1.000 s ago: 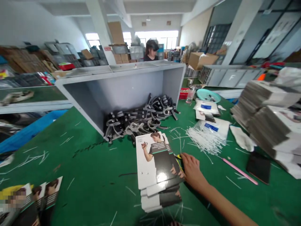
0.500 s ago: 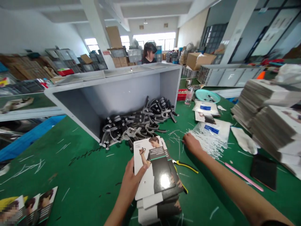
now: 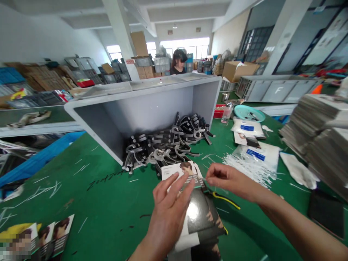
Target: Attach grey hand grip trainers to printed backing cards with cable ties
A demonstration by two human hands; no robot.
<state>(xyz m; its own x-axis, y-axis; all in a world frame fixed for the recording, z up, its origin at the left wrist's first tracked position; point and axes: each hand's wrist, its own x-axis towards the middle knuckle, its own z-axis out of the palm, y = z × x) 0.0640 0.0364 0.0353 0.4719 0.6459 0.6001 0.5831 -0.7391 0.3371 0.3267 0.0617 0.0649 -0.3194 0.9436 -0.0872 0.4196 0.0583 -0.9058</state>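
Note:
My left hand (image 3: 170,206) lies flat, fingers spread, on the top printed card of a stack of packaging cards (image 3: 199,217) on the green table. My right hand (image 3: 227,178) hovers just right of the card's upper edge with thumb and fingers pinched together; it seems to hold a thin white plastic tie, too small to make out surely. A heap of white plastic ties (image 3: 246,168) lies to the right. A pile of black and grey hand grippers (image 3: 168,145) lies behind the cards. Yellow-handled pliers (image 3: 227,199) lie beside the stack.
A grey open-fronted box (image 3: 141,105) stands behind the grippers. Tall card stacks (image 3: 318,127) fill the right side, near plastic bags (image 3: 255,152) and a teal bowl (image 3: 248,113). More cards (image 3: 40,239) lie at the lower left. Another person (image 3: 178,61) stands at the back.
My right hand left the heap of ties and came back to the card's top edge, pinched. My left hand shifted from gripping the stack's side to lying flat on the top card.

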